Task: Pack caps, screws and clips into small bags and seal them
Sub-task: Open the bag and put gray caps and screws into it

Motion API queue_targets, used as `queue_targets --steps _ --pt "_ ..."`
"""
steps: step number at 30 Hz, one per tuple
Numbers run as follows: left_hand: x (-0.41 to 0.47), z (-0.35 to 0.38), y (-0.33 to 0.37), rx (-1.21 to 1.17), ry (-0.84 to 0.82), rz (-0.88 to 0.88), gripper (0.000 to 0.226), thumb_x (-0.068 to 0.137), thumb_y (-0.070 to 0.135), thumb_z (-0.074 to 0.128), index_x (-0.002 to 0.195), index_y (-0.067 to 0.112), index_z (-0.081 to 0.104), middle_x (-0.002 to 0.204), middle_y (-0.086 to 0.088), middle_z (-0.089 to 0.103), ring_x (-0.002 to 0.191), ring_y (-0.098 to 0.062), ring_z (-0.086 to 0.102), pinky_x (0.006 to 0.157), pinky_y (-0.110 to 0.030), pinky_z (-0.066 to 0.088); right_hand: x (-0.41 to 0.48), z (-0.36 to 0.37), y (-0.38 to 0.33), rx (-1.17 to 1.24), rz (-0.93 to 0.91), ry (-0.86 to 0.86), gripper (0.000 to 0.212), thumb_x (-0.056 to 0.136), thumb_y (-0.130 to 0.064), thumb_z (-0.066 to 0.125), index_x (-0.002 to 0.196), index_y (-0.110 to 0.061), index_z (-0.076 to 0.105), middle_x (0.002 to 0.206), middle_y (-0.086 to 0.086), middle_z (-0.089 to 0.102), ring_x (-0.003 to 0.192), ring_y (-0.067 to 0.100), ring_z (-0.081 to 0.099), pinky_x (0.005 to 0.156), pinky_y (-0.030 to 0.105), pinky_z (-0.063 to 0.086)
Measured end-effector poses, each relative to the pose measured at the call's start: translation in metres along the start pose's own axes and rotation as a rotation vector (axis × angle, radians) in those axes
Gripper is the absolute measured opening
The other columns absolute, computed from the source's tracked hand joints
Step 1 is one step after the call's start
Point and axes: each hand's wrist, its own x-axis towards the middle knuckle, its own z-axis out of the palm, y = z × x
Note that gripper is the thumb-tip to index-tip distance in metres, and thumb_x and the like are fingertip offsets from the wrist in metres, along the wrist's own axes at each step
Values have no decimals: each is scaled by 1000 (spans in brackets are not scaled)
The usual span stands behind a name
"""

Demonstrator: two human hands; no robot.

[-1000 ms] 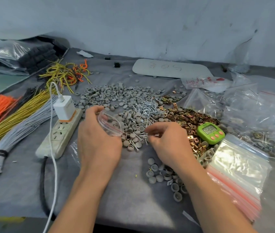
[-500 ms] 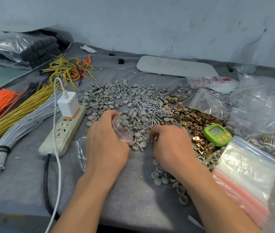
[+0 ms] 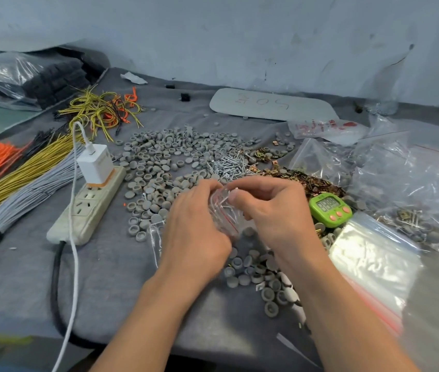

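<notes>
Packing looks far from done: our left grip (image 3: 196, 232) and right grip (image 3: 274, 210) both pinch one small clear unsealed plastic bag (image 3: 223, 214), round grey caps (image 3: 164, 154) heaped loose beyond.

One view only — a wide-angle camera worn on the person's head, looking forward and down across the table (image 3: 111, 285) toward the wall (image 3: 239, 36), which fills the top of the frame. It sits close: the left hand (image 3: 194, 237) and right hand (image 3: 277, 210) reach in from the lower edge and meet on a bag (image 3: 223, 214) at mid-frame — the table runs out of frame on both sides.
</notes>
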Motion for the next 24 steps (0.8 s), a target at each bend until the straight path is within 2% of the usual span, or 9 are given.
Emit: queue_targets --steps 4,8,11,13,15,18,20,22,24 --pt "0 2 6 -123 4 -47 56 74 26 78 113 50 45 100 19 64 90 -8 58 71 -29 40 -6 2 0 -238 -40 -61 15 78 -24 86 85 -38 84 76 -20 77 72 -1 73 62 11 52" --pt "0 -1 6 -168 48 -78 61 70 19 83 109 50 46 94 21 65 85 -1 62 69 -24 44 -3 -5 2 -171 46 66 10 83 -25 83 82 -34 84 74 -16 77 70 6 73 65 32 60" --pt "2 -4 3 -146 85 -53 63 71 17 84 111 49 45 94 19 64 88 3 60 67 -18 41 3 -13 5 -360 85 165 19 86 -23 82 71 -35 79 67 -20 73 68 0 71 68 23 57" --pt "3 -7 1 -78 134 -9 64 73 14 82 116 45 46 98 16 62 94 -10 61 73 -28 44 3 -9 9 -579 149 60 20 86 -31 82 69 -36 73 69 -16 71 79 7 71 89 31 57" --pt "2 -7 0 35 187 73 69 72 5 81 122 39 47 99 17 54 101 -15 54 83 -35 46 2 2 12 -832 155 -18 13 87 -44 79 79 -35 74 87 -15 70 101 17 63 107 42 42" --pt "0 -6 -1 151 195 130 80 65 -8 81 129 29 52 88 22 37 92 -6 38 98 -52 51 1 14 16 -1049 86 -44 11 91 -42 72 90 -30 74 100 -7 69 113 21 51 101 41 29" --pt "1 -6 -2 177 172 127 82 63 -10 79 131 27 53 87 26 32 87 -2 30 99 -55 51 2 15 17 -1056 79 -11 9 94 -34 68 93 -29 75 103 -5 70 114 21 53 99 39 27" --pt "2 -5 -7 177 136 123 81 66 -6 80 133 28 50 89 21 37 91 -6 36 100 -53 50 3 11 15 -959 83 70 11 96 -36 67 95 -29 76 101 -8 70 111 20 53 101 38 27" --pt "3 -4 -11 176 88 111 80 70 0 78 137 29 47 96 14 41 101 -13 44 100 -48 48 3 5 8 -797 26 106 12 93 -35 71 83 -31 75 84 -16 66 102 18 56 106 39 34"
